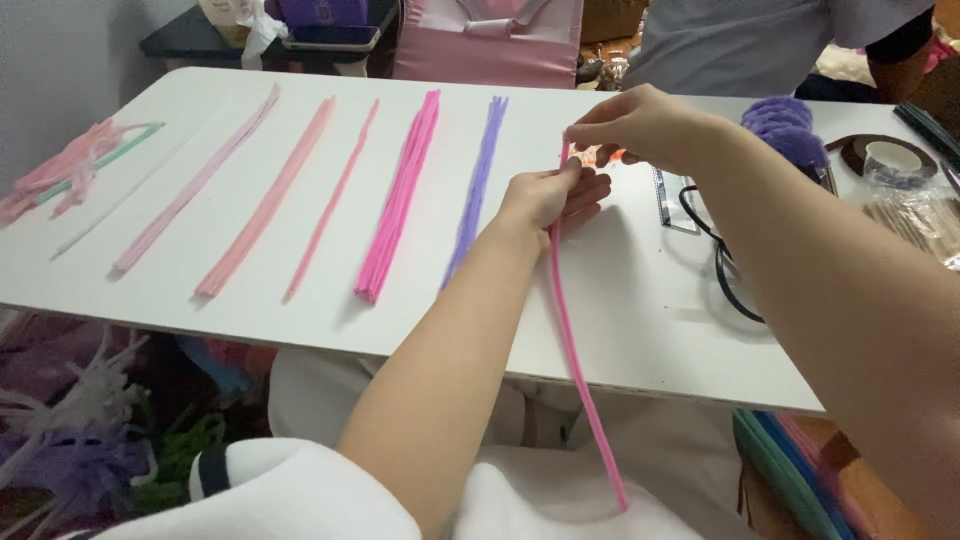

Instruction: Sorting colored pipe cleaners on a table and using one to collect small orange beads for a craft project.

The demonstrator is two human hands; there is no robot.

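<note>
1. Head view, the hands: the left hand (550,197) is closed around a bright pink pipe cleaner (580,370) near its top, fingers together and clamped on the stem. The right hand (640,125) pinches the very tip just above, thumb and forefinger pressed together on it.

2. Head view, the stem: from the two hands it hangs over the near edge of the white bench (640,330), and its free end dangles above the person's lap.

3. Head view, the bench: laid out in rows to the left are a pale pink bundle (195,185), a salmon bundle (268,195), a single pink stem (332,200), a hot pink bundle (400,195) and a lilac bundle (476,185). To the right sit a purple fuzzy piece (785,128), a roll of tape (885,155) and a black cord (722,270).

4. Head view, risks as I judge them: the two grips sit close together, so a hard twist could kink the wire. The long loose tail could swing and snag on the bench edge or on clothing. A wide sweep of the left arm could scatter the lilac bundle just beside it.
</note>
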